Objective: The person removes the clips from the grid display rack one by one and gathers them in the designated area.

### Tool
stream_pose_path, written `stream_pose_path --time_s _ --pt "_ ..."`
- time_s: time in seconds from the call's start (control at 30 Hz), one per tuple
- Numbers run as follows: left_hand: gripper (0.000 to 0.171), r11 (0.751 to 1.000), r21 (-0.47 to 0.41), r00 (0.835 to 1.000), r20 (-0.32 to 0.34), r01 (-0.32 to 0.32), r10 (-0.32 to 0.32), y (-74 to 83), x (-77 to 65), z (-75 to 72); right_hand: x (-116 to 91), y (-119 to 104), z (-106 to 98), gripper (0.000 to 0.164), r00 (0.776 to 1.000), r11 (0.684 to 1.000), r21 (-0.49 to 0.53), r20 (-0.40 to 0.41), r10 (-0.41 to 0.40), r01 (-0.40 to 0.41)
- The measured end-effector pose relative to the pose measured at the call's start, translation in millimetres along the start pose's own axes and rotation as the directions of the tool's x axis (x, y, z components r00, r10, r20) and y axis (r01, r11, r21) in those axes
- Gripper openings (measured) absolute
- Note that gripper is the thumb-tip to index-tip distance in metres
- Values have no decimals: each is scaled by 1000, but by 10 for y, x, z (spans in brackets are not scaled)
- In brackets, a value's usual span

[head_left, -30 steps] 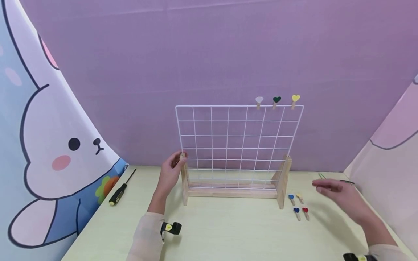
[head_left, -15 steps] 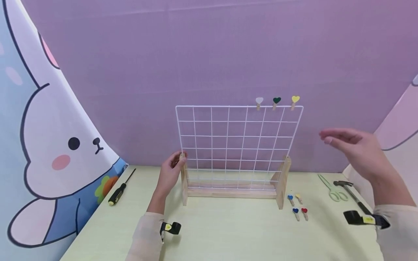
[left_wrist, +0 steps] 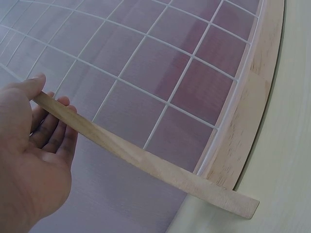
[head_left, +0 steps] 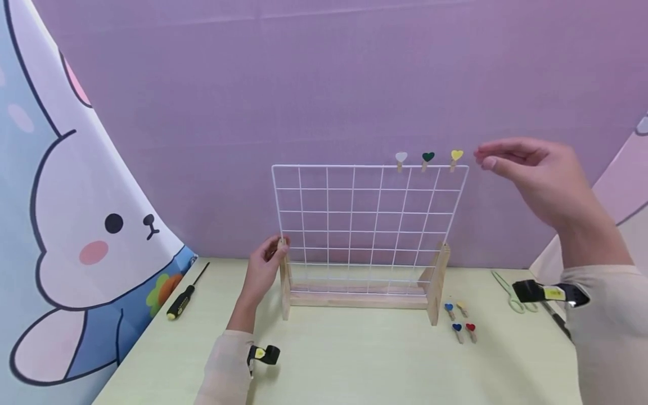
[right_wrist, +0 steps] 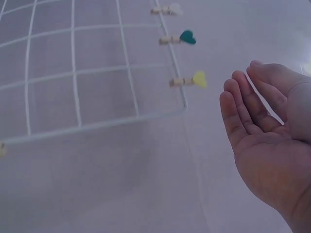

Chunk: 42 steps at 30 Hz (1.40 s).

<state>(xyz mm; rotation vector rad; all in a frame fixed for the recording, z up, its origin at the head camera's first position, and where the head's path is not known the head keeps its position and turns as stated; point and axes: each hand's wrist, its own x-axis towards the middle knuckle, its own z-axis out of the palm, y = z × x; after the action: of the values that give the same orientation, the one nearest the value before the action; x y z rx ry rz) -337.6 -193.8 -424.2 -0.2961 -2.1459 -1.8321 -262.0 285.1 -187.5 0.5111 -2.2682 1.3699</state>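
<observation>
A white wire grid (head_left: 352,211) stands upright in a wooden stand (head_left: 360,302). My left hand (head_left: 265,264) pinches the top of the stand's left upright (left_wrist: 116,145) between thumb and fingers. Along the grid's top wire, toward its right end, three small wooden clothespins are clipped: one with a white heart (head_left: 401,158), one with a dark green heart (head_left: 428,157) and one with a yellow heart (head_left: 457,155). My right hand (head_left: 544,180) is raised just right of the yellow-heart clothespin, fingers extended, holding nothing; the right wrist view shows a gap between them.
Several heart clothespins lie on the table right of the stand, among them a red one (head_left: 471,331) and a dark blue one (head_left: 458,332). Green scissors (head_left: 513,298) and a hammer (head_left: 557,319), partly behind my right sleeve, lie farther right. A screwdriver (head_left: 183,299) lies at left.
My right hand has risen from above the table at right to the height of the grid's top wire, then moved left toward the yellow-heart clothespin. My left hand stays on the upright.
</observation>
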Motion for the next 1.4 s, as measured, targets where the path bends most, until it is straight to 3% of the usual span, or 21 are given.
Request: stream_pose_path --time_s 0.3,0.7,0.97,1.23,1.4 --pt "41 1000 -17 1000 14 -7 7 7 13 23 195 -194 177 38 1000 1000 20 24 -4 3" --pt "41 1000 -17 1000 3 -1 1 -14 15 0 454 -302 432 39 995 998 44 87 47 -51" --pt "41 1000 -14 1000 4 9 -9 -8 22 7 556 -370 578 36 993 995 92 112 36 -46" --pt "40 1000 -18 1000 12 3 -3 -23 18 7 625 -405 719 32 991 998 65 132 5 -13" --pt "42 1000 -11 1000 15 15 -14 -7 9 -4 656 -381 773 33 988 999 23 155 29 -33"
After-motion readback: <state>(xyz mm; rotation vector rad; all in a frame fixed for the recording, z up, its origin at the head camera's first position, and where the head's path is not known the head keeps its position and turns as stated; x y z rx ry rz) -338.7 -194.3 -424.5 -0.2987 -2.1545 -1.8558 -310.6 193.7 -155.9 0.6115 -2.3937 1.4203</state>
